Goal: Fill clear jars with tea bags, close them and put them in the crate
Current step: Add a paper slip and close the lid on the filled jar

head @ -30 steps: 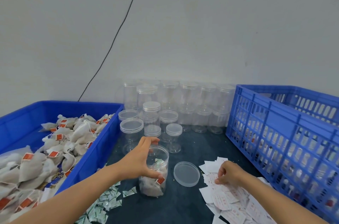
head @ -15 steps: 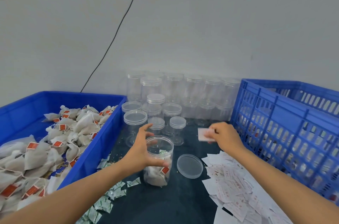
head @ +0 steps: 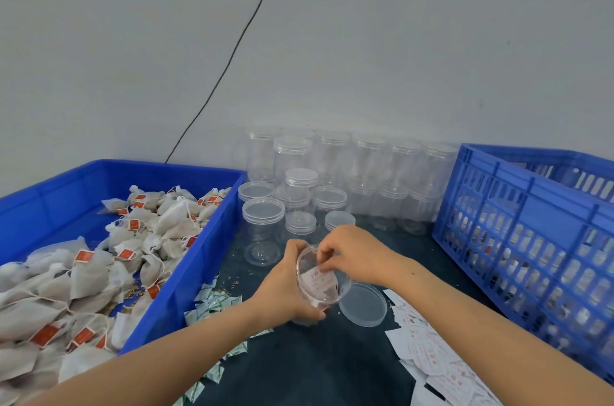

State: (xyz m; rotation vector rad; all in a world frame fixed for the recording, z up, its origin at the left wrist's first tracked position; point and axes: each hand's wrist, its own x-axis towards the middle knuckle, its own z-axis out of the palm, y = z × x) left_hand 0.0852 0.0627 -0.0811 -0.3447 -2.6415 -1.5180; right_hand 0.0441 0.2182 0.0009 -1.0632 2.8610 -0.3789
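Left hand (head: 282,286) grips open clear jar (head: 320,282), tilted, mouth toward camera. Right hand (head: 355,254) pinches white paper slip (head: 320,279) at jar mouth. Loose lid (head: 363,304) on dark tabletop (head: 315,369) just right of jar. Blue bin (head: 186,276) of tea bags (head: 99,272) left; blue crate (head: 518,239) right; lidded empty jars (head: 332,173) far, by wall.

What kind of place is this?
Probably a small packing workshop: a blue plastic tub heaped with white tea bags, rows of lidded clear plastic jars, and a blue slatted plastic crate.
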